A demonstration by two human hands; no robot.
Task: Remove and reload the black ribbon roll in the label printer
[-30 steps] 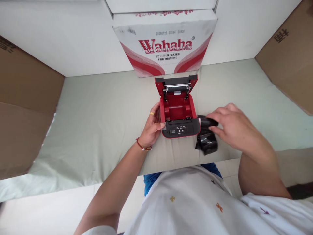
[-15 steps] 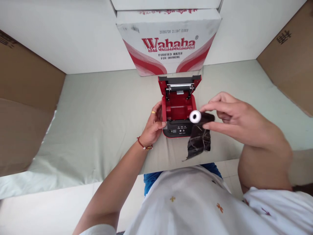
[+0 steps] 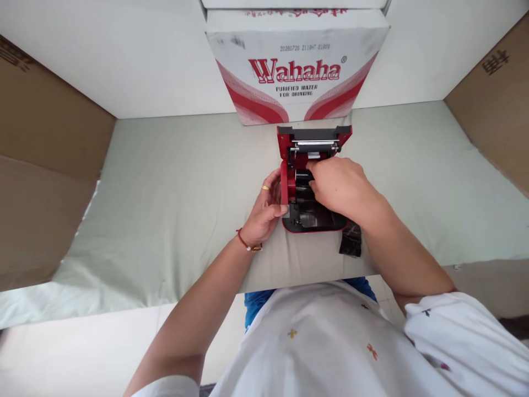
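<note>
Black roll sits crosswise inside an open red printer.
The roll's long axis runs left to right, parallel to the printer's front edge, which faces the person; the lid stands raised at the far side. The left hand clasps the printer's left side, thumb on the front corner. The right hand is half curled, fingertips at the roll; whether they grip it cannot be told, being partly hidden.
</note>
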